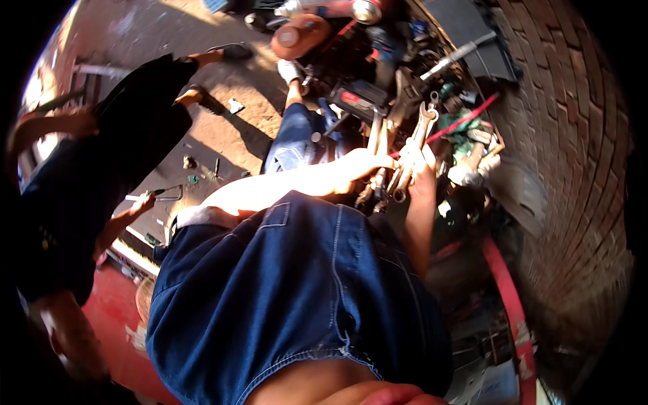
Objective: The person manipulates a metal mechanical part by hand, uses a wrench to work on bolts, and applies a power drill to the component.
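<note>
My right hand (423, 169) is closed around a bunch of metal wrenches (424, 125), their open jaws and ring ends pointing away from me. Lower ends of the bunch stick out below the fingers. Right beside it, my left hand (368, 164) reaches in from the left in bright sunlight, fingers curled round long metal tools (375, 132) whose shafts show above and below the hand. Glare hides their exact kind. Both hands are close together over a heap of tools and parts.
A dark case with a red label (360, 98) lies beyond my hands. A red rod (466, 121) slants at the right, before a brick wall (567, 115). At the left, a co-worker's hand (143, 202) holds a hacksaw-like tool (169, 193). An orange-brown rounded object (300, 36) sits far ahead.
</note>
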A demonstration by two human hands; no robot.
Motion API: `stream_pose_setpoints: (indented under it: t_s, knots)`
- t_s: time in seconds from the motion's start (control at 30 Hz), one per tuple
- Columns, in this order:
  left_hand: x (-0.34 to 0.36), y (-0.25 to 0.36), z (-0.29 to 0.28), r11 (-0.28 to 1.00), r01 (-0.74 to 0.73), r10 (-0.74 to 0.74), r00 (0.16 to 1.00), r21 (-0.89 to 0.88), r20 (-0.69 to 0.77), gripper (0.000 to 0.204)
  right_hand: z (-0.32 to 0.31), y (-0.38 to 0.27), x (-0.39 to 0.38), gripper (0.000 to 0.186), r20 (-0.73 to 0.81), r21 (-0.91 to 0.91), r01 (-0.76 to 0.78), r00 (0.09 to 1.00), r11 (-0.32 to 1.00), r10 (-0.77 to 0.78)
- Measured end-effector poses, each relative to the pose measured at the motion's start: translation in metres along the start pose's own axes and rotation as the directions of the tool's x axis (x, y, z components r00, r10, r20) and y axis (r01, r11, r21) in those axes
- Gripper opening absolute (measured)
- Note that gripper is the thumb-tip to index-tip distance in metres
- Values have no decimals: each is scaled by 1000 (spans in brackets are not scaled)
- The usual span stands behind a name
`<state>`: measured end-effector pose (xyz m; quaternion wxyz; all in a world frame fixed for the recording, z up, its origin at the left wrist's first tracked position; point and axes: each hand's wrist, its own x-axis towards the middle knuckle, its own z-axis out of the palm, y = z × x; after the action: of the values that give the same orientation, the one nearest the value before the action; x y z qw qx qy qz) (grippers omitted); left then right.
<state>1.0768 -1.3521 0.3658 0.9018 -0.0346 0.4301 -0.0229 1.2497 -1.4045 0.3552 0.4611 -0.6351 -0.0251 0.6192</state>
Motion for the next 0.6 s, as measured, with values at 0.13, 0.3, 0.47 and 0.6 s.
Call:
stream_pose_setpoints:
  t_s: [0.13,0.3,0.47,0.6]
  knots:
    - [-25,29,24,986,130,-131,991,108,5,15,-27,-2,-8,14,-56,83,-18,998,996,23]
    - [-13,20,7,965,117,-112,993,236,-35,26,-30,5,-4,17,-44,186,-155,985,970,165]
    - [-8,11,0,958,56,-50,998,281,-29,31,-39,26,4,13,3,181,-153,988,972,155]
    - [-10,4,3,971,7,0,1000,240,-29,30,-34,27,0,18,94,92,-140,987,986,131]
